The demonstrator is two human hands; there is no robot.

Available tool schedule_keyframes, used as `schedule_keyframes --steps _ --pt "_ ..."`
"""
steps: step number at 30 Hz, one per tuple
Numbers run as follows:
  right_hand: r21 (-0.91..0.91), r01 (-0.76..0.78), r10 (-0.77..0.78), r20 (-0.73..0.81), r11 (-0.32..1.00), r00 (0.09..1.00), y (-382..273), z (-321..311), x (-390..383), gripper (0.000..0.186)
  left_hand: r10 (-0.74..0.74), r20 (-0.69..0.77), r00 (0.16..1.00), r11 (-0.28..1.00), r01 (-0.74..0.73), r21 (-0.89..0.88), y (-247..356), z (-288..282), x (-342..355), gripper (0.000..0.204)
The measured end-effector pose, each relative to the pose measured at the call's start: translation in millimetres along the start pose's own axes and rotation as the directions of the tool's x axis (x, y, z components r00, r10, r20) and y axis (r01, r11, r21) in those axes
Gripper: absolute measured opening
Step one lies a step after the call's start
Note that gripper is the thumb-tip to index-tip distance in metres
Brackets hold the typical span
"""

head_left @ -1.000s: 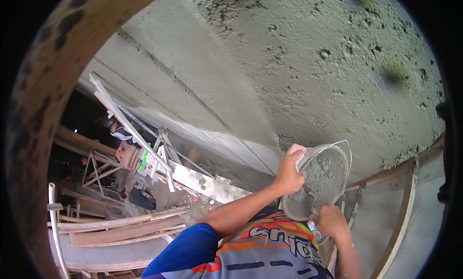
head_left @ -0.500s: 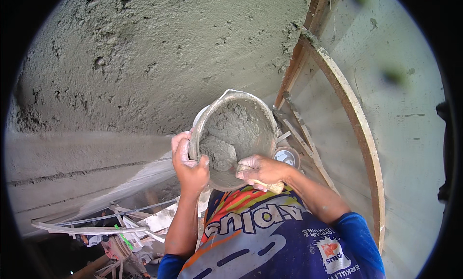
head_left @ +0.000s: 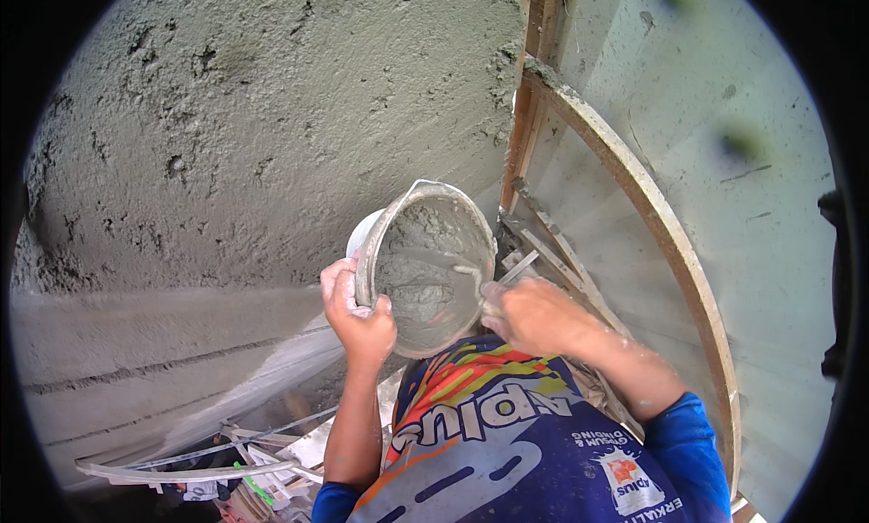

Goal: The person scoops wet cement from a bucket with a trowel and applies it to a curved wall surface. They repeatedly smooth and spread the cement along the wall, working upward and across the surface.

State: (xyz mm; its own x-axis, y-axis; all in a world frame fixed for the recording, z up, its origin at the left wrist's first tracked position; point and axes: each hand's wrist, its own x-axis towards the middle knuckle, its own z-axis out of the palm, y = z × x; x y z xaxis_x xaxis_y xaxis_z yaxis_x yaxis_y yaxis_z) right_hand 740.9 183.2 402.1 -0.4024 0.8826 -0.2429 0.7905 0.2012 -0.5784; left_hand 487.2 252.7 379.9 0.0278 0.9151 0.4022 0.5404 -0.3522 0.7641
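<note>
A bucket point(head_left: 366, 268) of wet grey mortar point(head_left: 433, 226) is tilted in front of my chest, its mouth facing up toward me. My left hand point(head_left: 359, 317) grips the left rim, thumb inside and fingers around the outer wall. Closed around a trowel's handle, my right hand point(head_left: 536, 315) is at the bucket's right edge. The bent neck of the trowel point(head_left: 470, 272) shows inside the bucket; its flat blade lies over the mortar, smeared with the same grey and hard to tell from it.
Rough, freshly coated grey wall point(head_left: 299, 116) rises ahead and left. A curved wooden strip point(head_left: 648, 190) runs down the right side before a pale panel point(head_left: 769, 279). Timber pieces point(head_left: 570, 261) lean behind the bucket. Lower left, a long pale bar point(head_left: 181, 474) crosses above scattered wood.
My right hand has moved right, turning the trowel so its blade lies across the bucket's inside. The bucket has shifted slightly left in view and is tilted more. My left hand keeps its grip.
</note>
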Motion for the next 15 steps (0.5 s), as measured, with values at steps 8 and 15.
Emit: schedule_keyframes --steps 8,15 --pt "0.588 -0.537 0.108 0.608 0.605 0.787 26.1 6.5 14.7 0.028 0.102 0.084 0.991 0.995 -0.103 0.001 23.0 -5.5 -8.7 0.05" --pt "0.911 -0.365 -0.165 0.397 0.193 0.903 13.0 62.5 21.1 0.022 -0.025 0.011 1.0 0.99 0.027 -0.136 5.1 6.2 -10.5 0.046"
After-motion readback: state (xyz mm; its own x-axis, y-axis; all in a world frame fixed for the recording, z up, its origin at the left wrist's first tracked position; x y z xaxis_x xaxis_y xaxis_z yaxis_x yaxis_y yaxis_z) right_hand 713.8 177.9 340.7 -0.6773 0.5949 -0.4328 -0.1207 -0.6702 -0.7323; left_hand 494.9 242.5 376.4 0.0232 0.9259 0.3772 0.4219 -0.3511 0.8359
